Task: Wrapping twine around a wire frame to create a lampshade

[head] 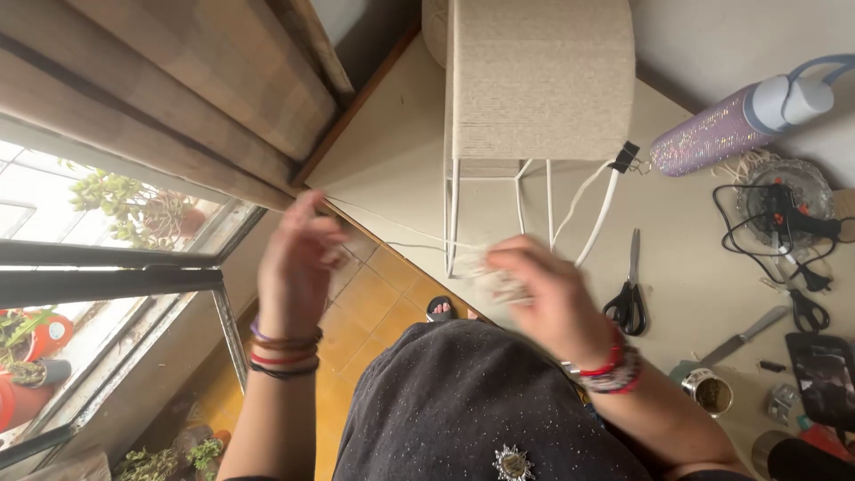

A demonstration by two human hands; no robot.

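Note:
A white wire frame (485, 191) wound with cream cord (539, 76) stands on the pale table (392, 160). A thin strand of cord (396, 224) runs from my left hand (298, 263) across to my right hand (539, 289). My left hand is raised at the table's edge, fingers pinched on the strand. My right hand is closed around a small bundle of cream cord (490, 285) in front of the frame's legs. Both hands are motion-blurred. A black binder clip (626, 157) grips the frame's lower right corner.
Black scissors (629, 298), a glittery purple bottle (739, 125), a glue gun with black cable on a glass dish (788, 214), a knife (744, 336), a small cup (710, 390) and a phone (824, 379) lie to the right. A window with potted plants (134, 209) is at left.

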